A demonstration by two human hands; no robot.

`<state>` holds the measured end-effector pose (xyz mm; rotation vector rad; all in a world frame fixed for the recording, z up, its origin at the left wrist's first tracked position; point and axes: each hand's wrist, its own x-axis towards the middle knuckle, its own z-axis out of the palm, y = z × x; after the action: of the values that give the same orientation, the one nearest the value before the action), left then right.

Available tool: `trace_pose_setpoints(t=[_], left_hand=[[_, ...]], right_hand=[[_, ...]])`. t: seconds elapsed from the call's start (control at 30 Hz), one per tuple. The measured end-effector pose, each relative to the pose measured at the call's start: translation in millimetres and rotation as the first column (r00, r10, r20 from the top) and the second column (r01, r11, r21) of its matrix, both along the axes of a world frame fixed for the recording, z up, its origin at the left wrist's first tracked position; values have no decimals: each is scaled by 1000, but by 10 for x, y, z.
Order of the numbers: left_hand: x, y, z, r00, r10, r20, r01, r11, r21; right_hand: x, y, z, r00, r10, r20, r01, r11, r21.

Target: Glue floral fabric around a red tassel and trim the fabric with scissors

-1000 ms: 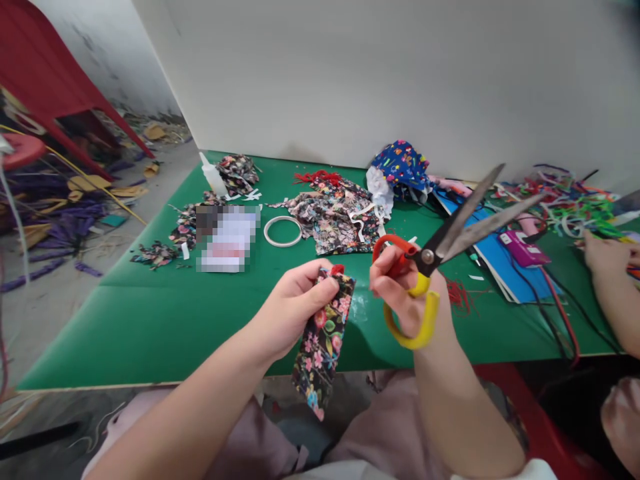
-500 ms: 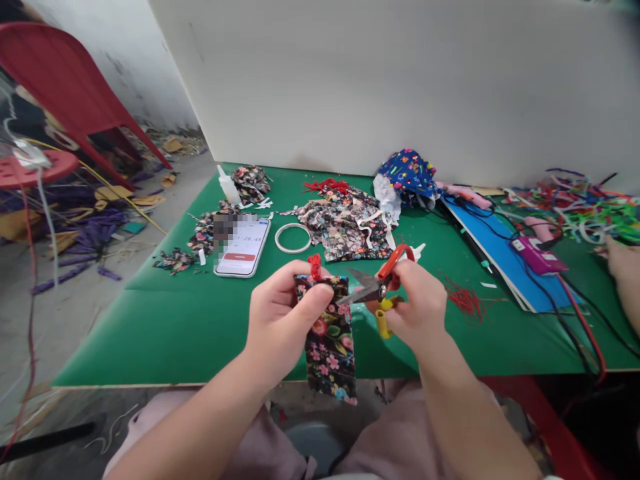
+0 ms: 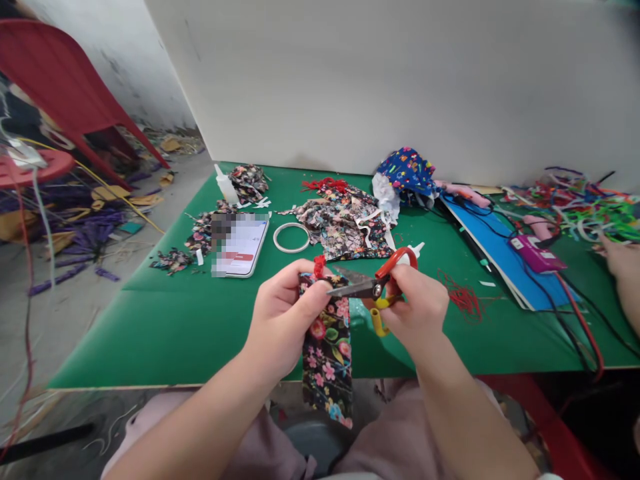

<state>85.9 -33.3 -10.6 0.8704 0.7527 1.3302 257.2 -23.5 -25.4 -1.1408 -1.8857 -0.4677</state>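
Note:
My left hand (image 3: 283, 317) pinches the top of a black floral fabric strip (image 3: 327, 353) between thumb and fingers. The strip's lower end hangs past the table's front edge. A small red piece (image 3: 319, 266), like knotted cord, sticks up at the strip's top beside my fingers. My right hand (image 3: 417, 303) is wrapped round the handles of a pair of scissors (image 3: 373, 288), one handle orange-red and one yellow. Their blades point left and lie across the top of the strip, near my left thumb. Whether the blades have cut into the fabric I cannot tell.
Behind my hands on the green table (image 3: 200, 340) lie a phone (image 3: 253, 250), a white ring (image 3: 291, 238), a bottle (image 3: 227, 185) and floral fabric scraps (image 3: 345, 227). To the right are red threads (image 3: 463, 298), a blue folder (image 3: 493, 250), a purple box (image 3: 537, 255) and another person's hand (image 3: 620, 267).
The scissors have moved slightly left, and their blades are closer together over the fabric strip. The strip's lower end hangs a little lower.

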Motion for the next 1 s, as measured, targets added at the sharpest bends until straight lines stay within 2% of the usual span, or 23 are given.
trace_pose_setpoints(t=[0.27,0.47,0.5,0.57,0.63,0.7,0.8,0.9,1.0], left_hand=[[-19,7,-11,997,65,-49,-62,995,73],[-20,15,-17,994,64,-85,-61,997,47],[-22,21,-30,991,90,-97,-85,995,59],[-26,37,-68,975,188,-116,-174,977,122],[-28,54,-105,946,306,-108,-278,936,216],[-28,64,-132,926,372,-70,-340,898,280],[-26,61,-148,920,390,-20,-367,880,300],[-26,48,-157,910,414,-32,-385,870,308],[-24,43,-177,898,434,-70,-397,870,293]], right_hand=[[12,-2,-8,996,-67,51,63,995,76],[10,-4,1,995,-102,18,100,993,54],[15,-9,6,995,-96,-33,97,995,17],[30,-26,26,979,-75,-187,50,989,-137],[50,-51,58,943,-56,-327,-50,951,-305],[64,-83,93,932,-28,-362,-133,901,-414],[57,-131,138,971,-7,-240,-114,865,-488],[28,-164,171,999,10,-43,-28,894,-446],[23,-178,210,995,85,57,-54,909,-414]])
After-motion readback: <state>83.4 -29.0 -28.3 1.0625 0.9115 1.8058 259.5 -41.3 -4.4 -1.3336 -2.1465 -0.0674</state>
